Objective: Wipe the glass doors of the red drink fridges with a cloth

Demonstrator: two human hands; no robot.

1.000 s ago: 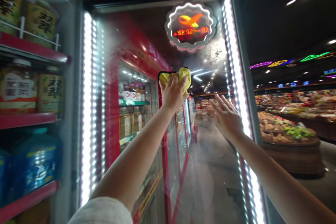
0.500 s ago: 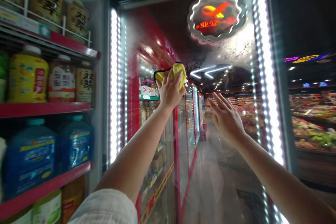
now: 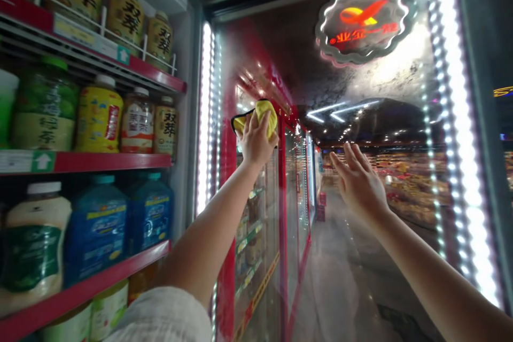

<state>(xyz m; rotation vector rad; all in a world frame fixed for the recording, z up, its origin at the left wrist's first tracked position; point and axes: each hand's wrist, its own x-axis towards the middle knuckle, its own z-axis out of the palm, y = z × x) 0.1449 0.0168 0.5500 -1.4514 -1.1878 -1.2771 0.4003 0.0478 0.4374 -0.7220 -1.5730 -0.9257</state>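
Observation:
My left hand (image 3: 257,141) presses a yellow cloth (image 3: 265,113) with dark edging against the inside of a glass door (image 3: 332,256), its fingers closed over the cloth. To the right, my right hand (image 3: 363,181) is held up at the glass, fingers stretched out and holding nothing. Whether its palm touches the pane I cannot tell. Above the hands, a lit round sign (image 3: 364,24) with a red and yellow logo is on the door, its lettering reversed.
On the left are fridge shelves (image 3: 112,162) with bottled drinks, among them a yellow bottle (image 3: 99,117) and a blue jug (image 3: 95,230). Bright LED strips (image 3: 467,133) run down both door sides. Through the glass, red-framed fridges (image 3: 284,214) line an aisle.
The view has turned left, so more shelf shows and the door sits further right. My left hand and the cloth have shifted slightly left on the glass; my right hand stays raised with fingers extended.

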